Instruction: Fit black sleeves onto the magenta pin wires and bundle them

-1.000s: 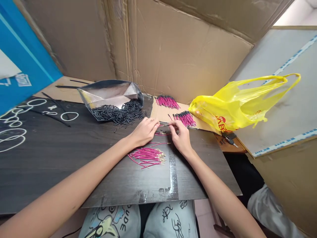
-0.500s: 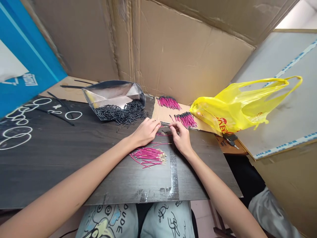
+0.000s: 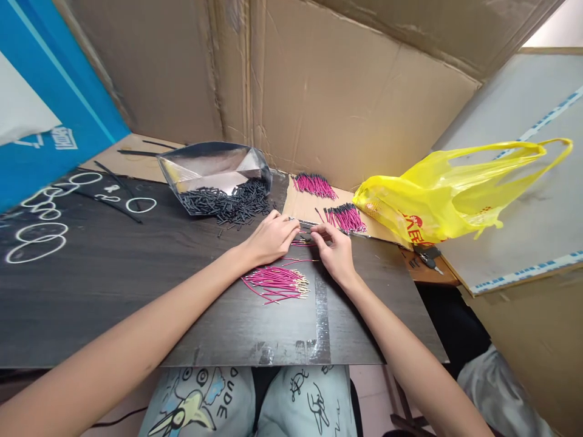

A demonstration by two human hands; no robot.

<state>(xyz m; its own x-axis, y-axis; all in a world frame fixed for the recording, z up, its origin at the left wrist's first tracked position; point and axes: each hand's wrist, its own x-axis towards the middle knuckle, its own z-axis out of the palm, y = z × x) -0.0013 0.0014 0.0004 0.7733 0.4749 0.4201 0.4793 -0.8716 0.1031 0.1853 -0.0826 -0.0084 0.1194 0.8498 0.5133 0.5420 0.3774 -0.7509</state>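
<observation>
My left hand [image 3: 273,238] has its fingers pressed together round the end of a thin red wire [image 3: 301,232] near the cardboard's front edge. Close on its right, my right hand [image 3: 334,247] pinches something too small to make out. Just below the hands lie a few loose red wires [image 3: 300,261]. Nearer me is a pile of red wires [image 3: 276,284] with metal tips pointing right. Two bundles of red wires with black ends, one at the back [image 3: 314,186] and one in front [image 3: 345,218], rest on the cardboard sheet [image 3: 298,205].
An open foil bag [image 3: 207,173] spills short black tubes [image 3: 228,203] at the back left. White rings [image 3: 141,205] and black strips lie farther left. A yellow plastic bag [image 3: 432,194] stands at the right, with keys [image 3: 428,260] beside it. Cardboard walls rise behind.
The whole view has shifted slightly, so things on the table appear a little farther right. Both hands remain close together in nearly the same pose.
</observation>
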